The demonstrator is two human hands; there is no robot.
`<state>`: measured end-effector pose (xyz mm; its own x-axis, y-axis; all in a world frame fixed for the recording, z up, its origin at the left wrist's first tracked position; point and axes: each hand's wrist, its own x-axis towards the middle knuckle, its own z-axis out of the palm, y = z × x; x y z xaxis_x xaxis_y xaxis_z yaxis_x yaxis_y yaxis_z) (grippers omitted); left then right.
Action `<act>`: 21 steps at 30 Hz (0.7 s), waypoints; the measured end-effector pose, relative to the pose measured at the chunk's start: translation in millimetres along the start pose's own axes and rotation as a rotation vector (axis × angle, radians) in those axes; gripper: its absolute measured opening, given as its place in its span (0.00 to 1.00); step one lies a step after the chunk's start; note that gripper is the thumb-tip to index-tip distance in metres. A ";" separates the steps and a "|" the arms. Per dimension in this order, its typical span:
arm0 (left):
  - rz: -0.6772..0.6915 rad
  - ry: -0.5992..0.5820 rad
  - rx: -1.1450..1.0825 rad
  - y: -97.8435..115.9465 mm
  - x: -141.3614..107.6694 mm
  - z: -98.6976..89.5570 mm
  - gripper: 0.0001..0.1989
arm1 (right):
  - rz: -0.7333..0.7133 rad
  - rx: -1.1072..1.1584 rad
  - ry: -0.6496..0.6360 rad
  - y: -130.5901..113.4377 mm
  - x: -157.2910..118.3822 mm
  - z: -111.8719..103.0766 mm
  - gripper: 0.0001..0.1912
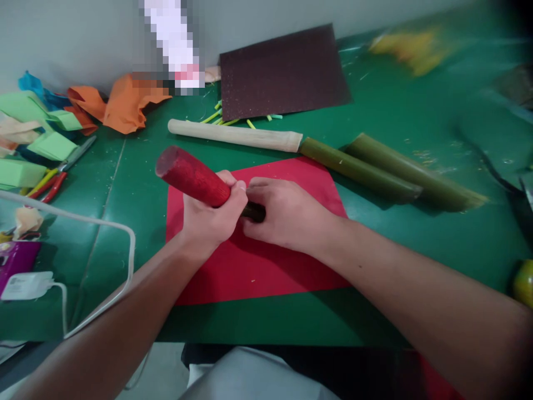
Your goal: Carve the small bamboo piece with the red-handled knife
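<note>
My left hand [212, 214] is wrapped round a thick red stick [194, 175], its flat end tilted up to the left. A dark, rounded end shows past my left thumb, between the two hands. My right hand [287, 214] is closed about that dark end, its fingertips largely hidden. Whether the dark part and the red stick are one piece I cannot tell. Both hands are over a red sheet [266, 272] that lies on the green table [266, 325].
Behind the sheet lie a pale peeled bamboo length [233, 135] and two green bamboo pieces [362, 172]. A dark brown sheet [283, 72] rests farther back. Crumpled orange paper [129, 105], scissors [54, 183] and a white cable [132, 250] are at left.
</note>
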<state>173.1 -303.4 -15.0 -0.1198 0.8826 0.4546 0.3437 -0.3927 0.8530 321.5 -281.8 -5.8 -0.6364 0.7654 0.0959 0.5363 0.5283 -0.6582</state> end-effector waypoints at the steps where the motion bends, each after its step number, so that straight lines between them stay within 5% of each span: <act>1: -0.005 0.001 0.003 0.2 0.1 -0.1 0.11 | 0.000 0.005 -0.004 0.2 0.2 0.0 0.10; 21: 0.023 0.011 -0.057 -3.1 -1.1 -2.5 0.13 | 0.006 -0.009 -0.001 0.4 1.8 0.1 0.06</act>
<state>169.8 -303.8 -17.5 -0.1225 0.8705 0.4767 0.2927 -0.4273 0.8555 320.6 -280.3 -6.0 -0.6339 0.7680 0.0914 0.5446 0.5271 -0.6523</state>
